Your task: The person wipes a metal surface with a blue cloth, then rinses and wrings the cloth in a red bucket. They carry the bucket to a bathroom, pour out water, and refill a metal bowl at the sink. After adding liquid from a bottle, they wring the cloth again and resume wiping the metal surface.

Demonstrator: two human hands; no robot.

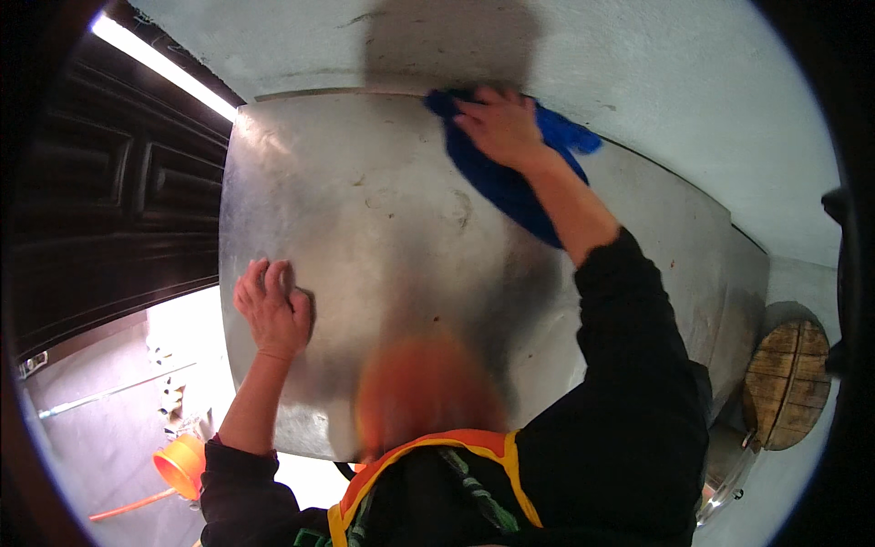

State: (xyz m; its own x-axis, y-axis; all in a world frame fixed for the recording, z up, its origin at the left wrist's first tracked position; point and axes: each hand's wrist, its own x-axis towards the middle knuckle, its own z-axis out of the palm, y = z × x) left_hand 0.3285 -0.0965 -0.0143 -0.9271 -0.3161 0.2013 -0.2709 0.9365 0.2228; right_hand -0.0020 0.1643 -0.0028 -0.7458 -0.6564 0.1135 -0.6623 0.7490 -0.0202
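A large metal-topped surface [328, 205], dull silver with small dark specks and smudges, spreads out before me. At its far edge, against the wall, my right hand [502, 130] presses down on a dark blue cloth [506, 195]. Part of the cloth bunches up to the right of the fingers. My left hand [273, 308] leans on the metal near its left side, fingers bent and thumb apart, holding nothing. An orange blur, apparently my orange apron [424, 441] reflected, shows in the metal close to my body.
A pale wall [670, 89] with scuff marks borders the far edge. Dark panelled wood [102, 171] stands at the left. Below it are an orange bucket [181, 465] and a long pole [116, 391]. At the right, a round wooden lid [786, 386] leans by the wall.
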